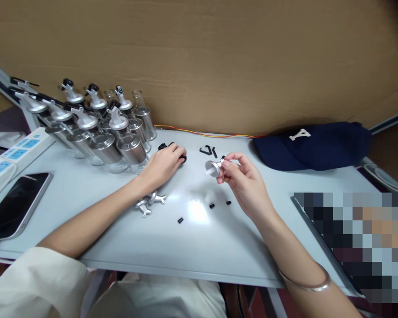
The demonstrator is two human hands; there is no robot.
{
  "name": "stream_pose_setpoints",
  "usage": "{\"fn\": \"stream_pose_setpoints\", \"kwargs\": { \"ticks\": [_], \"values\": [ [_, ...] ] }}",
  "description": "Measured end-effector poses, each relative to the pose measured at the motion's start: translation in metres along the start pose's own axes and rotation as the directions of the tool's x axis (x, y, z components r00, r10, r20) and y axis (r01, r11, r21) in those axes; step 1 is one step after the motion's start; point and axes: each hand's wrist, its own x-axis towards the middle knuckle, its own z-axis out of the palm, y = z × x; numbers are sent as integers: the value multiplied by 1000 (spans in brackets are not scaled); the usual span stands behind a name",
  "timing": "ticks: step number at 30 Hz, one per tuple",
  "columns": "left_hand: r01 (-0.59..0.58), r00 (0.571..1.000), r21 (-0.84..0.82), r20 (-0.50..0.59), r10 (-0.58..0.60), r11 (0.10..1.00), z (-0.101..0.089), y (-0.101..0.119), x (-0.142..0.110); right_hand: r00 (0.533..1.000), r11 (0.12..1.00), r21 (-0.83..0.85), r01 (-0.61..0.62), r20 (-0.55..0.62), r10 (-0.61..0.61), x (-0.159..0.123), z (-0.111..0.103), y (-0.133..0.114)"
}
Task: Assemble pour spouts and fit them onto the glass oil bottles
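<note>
Right hand (247, 181) pinches a silver spout (212, 169), fingers curled

The right hand (243, 179) held a spout (212, 168). The left hand (166, 162) touched black parts (183, 158) near the bottles (132, 150).

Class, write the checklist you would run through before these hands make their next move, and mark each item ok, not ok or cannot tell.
1. Right hand has a grip on the silver spout: ok, fingers closed on it.
2. Left hand has a firm grip on a black part: cannot tell, the fingers hide the contact.
3. Small black pieces gathered together: not ok, three lie spread out on the table.
4. Bottles standing upright: ok.
5. Every bottle topped with a spout: not ok, the rear right one has a bare neck.
</note>
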Motion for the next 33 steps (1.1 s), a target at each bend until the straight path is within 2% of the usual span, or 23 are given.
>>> {"fn": "stream_pose_setpoints", "kwargs": {
  "ticks": [4,6,8,10,12,14,16,19,24,29,33],
  "values": [
    [-74,977,-319,-213,4,945,-8,12,-5,999,1000,-18,9,-36,-10,1,-1,1],
    [-83,971,-479,-237,-38,874,-12,21,-8,998,999,-20,36,-55,-37,1,-2,1],
    [-48,977,-652,-187,-99,756,-15,28,-10,996,998,-16,63,-65,-63,1,-2,2],
    [10,982,-808,-101,-157,589,-17,32,-10,995,997,-20,79,-53,-80,1,-2,1],
    [60,979,-895,-34,-201,442,-19,33,-9,996,996,-34,87,-12,-87,0,-1,0],
    [84,973,-927,-2,-230,365,-20,34,-9,995,994,-55,91,38,-89,-1,1,-1],
    [99,970,-939,17,-241,330,-20,35,-9,994,992,-80,95,61,-91,-1,1,-1],
    [114,967,-944,34,-254,308,-20,35,-9,994,990,-92,107,29,-105,-1,-1,0],
    [76,952,-954,-17,-306,289,-19,32,-7,986,986,-41,161,-35,-163,0,-3,4],
    [122,951,-974,61,-302,189,-19,34,-9,990,987,-74,140,14,-139,-3,1,0],
    [161,958,-964,101,-267,214,-20,38,-11,991,984,-126,128,52,-122,-5,2,-3]
  ]
}}
